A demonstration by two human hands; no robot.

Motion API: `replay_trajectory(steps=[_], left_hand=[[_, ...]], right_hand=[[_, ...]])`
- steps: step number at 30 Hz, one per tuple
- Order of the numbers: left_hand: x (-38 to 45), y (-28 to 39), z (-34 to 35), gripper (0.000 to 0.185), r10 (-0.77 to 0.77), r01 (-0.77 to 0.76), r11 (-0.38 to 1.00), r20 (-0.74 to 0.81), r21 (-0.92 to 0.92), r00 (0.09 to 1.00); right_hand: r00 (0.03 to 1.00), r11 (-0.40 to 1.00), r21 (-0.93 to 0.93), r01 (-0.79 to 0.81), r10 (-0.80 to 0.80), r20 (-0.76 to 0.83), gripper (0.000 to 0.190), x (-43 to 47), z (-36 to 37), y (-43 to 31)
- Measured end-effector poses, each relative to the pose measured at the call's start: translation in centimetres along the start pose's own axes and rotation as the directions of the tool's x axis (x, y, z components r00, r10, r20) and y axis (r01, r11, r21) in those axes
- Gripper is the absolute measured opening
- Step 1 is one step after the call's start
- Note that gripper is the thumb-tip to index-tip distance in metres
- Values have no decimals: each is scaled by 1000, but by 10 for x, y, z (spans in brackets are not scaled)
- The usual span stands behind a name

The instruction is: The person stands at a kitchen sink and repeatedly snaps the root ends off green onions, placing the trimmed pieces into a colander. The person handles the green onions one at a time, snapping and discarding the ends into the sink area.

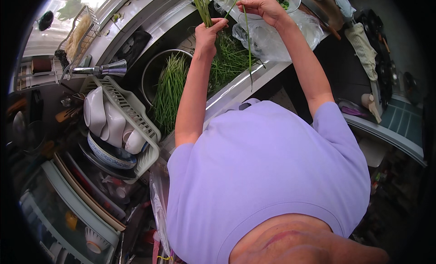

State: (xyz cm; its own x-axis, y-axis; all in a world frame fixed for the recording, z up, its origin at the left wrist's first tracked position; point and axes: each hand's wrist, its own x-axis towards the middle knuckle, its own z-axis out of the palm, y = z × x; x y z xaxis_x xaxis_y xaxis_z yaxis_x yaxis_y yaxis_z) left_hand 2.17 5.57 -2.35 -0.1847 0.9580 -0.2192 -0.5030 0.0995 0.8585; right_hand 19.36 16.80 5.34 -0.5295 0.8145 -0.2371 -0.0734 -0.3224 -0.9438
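Observation:
Above the sink, my left hand (208,34) is closed around a bunch of green stalks (203,11), their pale ends pointing up. To its right, my right hand (261,7) pinches a long thin green stalk (247,36) that hangs down over the sink's front edge. Loose green stalks (230,59) lie in the sink under my hands. A larger heap of similar stalks (172,90) fills a round metal basin (144,76) left of my left forearm. Beyond my right hand, a bowl (295,1) holds leafy greens.
A clear plastic bag (272,39) lies at the sink's right side. A dish rack (150,134) with white cups and a patterned bowl (109,153) stands at left. The chrome faucet (112,68) reaches toward the basin. A wire rack (80,36) holds a scrubber behind it.

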Motion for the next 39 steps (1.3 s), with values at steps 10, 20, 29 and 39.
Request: replay_trajectory(steps=[10, 20, 29, 39], left_hand=[[-10, -19, -21, 12, 32, -17, 996, -165, 91, 986], [-21, -24, -41, 14, -13, -5, 992, -144, -129, 990], [-29, -3, -19, 20, -55, 59, 997, 66, -46, 996], [-32, -11, -37, 32, -181, 265, 931, 313, -252, 933]], right_hand=[[968, 948, 207, 241, -221, -117, 20, -16, -10, -37], [957, 819, -497, 288, -264, 121, 31, -17, -3, 9], [993, 905, -410, 114, -99, 58, 22, 6, 36, 28], [991, 991, -58, 122, -124, -42, 13, 2, -16, -35]])
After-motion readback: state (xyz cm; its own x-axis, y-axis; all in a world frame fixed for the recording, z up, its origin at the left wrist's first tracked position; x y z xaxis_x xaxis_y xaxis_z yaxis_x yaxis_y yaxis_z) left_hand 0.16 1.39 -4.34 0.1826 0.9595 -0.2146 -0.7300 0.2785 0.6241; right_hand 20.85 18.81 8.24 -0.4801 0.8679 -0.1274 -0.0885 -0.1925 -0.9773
